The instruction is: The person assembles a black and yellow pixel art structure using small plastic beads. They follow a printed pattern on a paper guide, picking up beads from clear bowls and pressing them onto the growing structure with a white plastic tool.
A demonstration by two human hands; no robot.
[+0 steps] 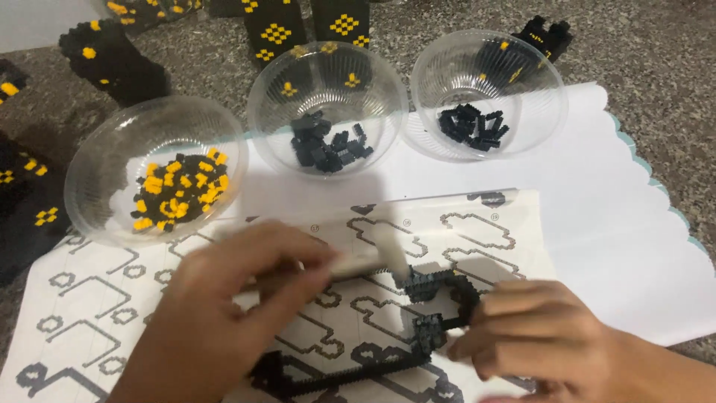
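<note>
L hand (pixel 224 313) fingers grip a white tool (pixel 369 257) prying the black build (pixel 440 306); R hand (pixel 529 339) pinches it. Too much force could snap bricks off onto the sheet (pixel 97 298).

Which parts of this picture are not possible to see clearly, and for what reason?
Head view only:
- White tool in the left hand: blurred, its kind unclear.
- Black brick piece: its right end is covered by the right hand.
- Instruction sheet: lower part hidden by both hands, bottom cut by the frame edge.
- Black-and-yellow brick builds: cut by the top and left edges.
- Bricks in the three clear bowls: too small to count.
</note>
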